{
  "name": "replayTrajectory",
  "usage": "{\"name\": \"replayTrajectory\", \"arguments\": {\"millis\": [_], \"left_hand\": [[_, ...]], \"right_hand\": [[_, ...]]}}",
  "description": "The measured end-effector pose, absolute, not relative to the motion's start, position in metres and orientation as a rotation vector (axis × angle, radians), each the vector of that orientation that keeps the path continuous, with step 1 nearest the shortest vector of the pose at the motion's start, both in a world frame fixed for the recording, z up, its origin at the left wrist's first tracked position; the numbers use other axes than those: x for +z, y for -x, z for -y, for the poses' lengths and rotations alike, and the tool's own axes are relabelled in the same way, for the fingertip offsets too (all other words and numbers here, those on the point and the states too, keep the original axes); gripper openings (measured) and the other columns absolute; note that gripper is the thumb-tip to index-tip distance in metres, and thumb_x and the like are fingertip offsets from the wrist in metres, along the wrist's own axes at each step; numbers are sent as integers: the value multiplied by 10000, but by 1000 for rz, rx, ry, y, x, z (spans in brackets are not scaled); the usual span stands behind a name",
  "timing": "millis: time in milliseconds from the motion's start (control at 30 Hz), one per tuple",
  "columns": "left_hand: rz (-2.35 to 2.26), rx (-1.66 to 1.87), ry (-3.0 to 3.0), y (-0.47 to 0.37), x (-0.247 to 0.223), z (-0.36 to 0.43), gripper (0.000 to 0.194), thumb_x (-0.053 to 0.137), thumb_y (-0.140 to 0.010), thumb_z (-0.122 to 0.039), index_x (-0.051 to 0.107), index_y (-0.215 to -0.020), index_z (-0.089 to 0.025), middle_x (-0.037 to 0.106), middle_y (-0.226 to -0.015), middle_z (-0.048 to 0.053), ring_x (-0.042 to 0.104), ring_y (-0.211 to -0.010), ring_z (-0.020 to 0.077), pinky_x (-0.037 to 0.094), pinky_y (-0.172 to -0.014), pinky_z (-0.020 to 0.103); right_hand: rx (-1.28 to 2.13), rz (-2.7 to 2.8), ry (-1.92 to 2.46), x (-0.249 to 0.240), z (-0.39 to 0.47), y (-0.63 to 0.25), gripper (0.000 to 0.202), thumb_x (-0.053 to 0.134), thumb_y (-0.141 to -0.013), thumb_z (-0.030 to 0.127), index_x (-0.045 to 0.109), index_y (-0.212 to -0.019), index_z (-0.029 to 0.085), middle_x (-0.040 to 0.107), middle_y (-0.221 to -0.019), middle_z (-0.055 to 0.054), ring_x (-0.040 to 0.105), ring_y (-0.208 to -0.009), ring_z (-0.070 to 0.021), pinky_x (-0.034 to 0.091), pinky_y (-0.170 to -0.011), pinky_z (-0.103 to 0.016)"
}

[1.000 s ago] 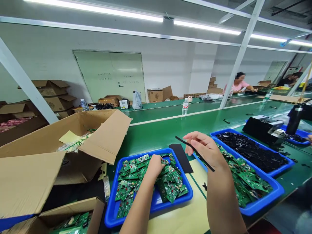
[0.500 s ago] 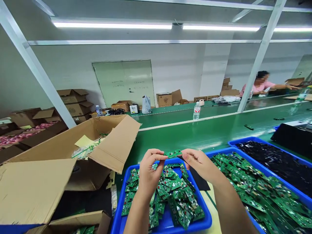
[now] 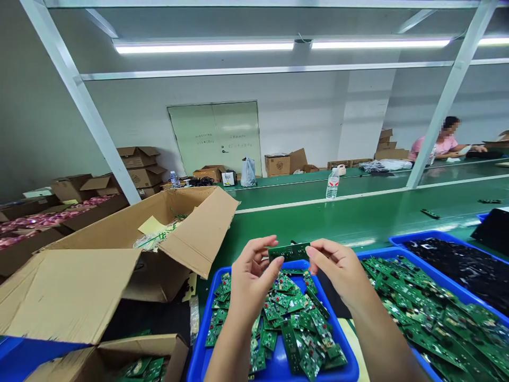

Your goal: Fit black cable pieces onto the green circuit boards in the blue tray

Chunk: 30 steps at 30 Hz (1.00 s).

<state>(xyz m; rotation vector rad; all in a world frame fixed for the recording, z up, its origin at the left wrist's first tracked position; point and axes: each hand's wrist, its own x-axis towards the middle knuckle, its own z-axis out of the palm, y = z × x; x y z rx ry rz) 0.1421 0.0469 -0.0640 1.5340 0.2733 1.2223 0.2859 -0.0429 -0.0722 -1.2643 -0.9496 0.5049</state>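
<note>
A green circuit board (image 3: pixel 289 252) is held up above the near blue tray, its flat face with small pale marks turned toward me. My right hand (image 3: pixel 336 268) pinches its right end between thumb and fingers. At the left end, my left hand (image 3: pixel 254 278) has its thumb at the lower edge and fingers curled behind, index finger raised. Under my hands, the blue tray (image 3: pixel 352 366) holds many loose green circuit boards (image 3: pixel 292 302), lying in a jumble. Part of this pile is hidden by my left forearm.
To the right stand a larger tray of circuit boards (image 3: pixel 429 313) and a tray of black parts (image 3: pixel 457 265). An open cardboard box (image 3: pixel 207 228) is at the left, a smaller box (image 3: pixel 143 345) below it. A water bottle (image 3: pixel 332 183) and a seated person (image 3: pixel 441 146) are farther back.
The circuit board has been tilted, so a different, flatter face shows. My left fingers have opened somewhat around its end. The view has swung left, and the person in the background has drawn an arm in.
</note>
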Motion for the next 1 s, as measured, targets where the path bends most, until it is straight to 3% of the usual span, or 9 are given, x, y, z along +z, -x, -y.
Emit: {"name": "replayTrajectory", "arguments": {"millis": [100, 233, 367, 500, 600, 700, 833, 1000], "left_hand": [[-312, 1179, -1223, -147, -64, -45, 470, 830, -587, -178, 684, -1032, -211, 657, -847, 25, 611, -778, 119, 496, -647, 174], [-377, 1128, -928, -152, -62, -43, 322, 893, -476, -212, 703, -729, -150, 662, -716, -1, 605, -679, 86, 493, -656, 166], [-391, 1172, -749, -151, -60, -45, 326, 904, -457, -237, 687, -686, -159, 672, -699, -26, 612, -640, 74, 505, -646, 171], [-306, 1152, -799, -147, -56, -42, 255, 862, -551, -248, 648, -656, -157, 704, -812, 3, 666, -819, 141, 537, -743, 225], [-252, 1014, -892, -147, -52, -35, 186, 776, -692, -267, 632, -726, -153, 696, -769, 2, 654, -614, 109, 510, -580, 190], [-188, 859, -1000, -147, -52, -29, 154, 684, -796, -285, 617, -800, -147, 639, -603, -15, 541, -418, 61, 420, -450, 149], [-189, 680, -1040, -146, -52, -24, 165, 578, -859, -263, 638, -922, -123, 540, -520, -34, 472, -411, 45, 379, -421, 120], [-148, 517, -1054, -139, -49, -21, 262, 499, -859, -250, 613, -1067, -140, 559, -613, -12, 512, -448, 78, 434, -411, 151]], "right_hand": [[495, 919, 1208, -73, 40, -279, 342, 656, -772, 506, 622, -711, 171, 558, -515, 18, 532, -508, -116, 442, -533, -216], [519, 984, 1189, -74, 40, -277, 332, 648, -792, 499, 641, -777, 167, 593, -560, 5, 566, -546, -127, 479, -555, -221], [510, 1158, 1185, -76, 45, -288, 270, 599, -867, 430, 667, -902, 171, 638, -629, -13, 609, -603, -132, 505, -566, -211], [308, 1253, 1077, -76, 52, -291, 156, 527, -937, 274, 651, -1010, 215, 621, -628, 15, 610, -587, -105, 507, -545, -176], [149, 1343, 998, -73, 60, -281, 215, 523, -916, 148, 626, -1074, 250, 620, -679, 25, 617, -593, -97, 525, -561, -175], [26, 1384, 972, -72, 69, -270, 312, 513, -882, 67, 613, -1107, 259, 633, -751, 21, 609, -581, -85, 537, -565, -175], [-178, 1464, 1013, -71, 77, -265, 381, 535, -813, -12, 625, -1093, 229, 667, -798, -3, 618, -640, -113, 527, -554, -210], [-326, 1627, 934, -64, 75, -266, 428, 502, -754, -64, 612, -1101, 160, 652, -711, -11, 564, -568, -124, 488, -526, -272]]}}
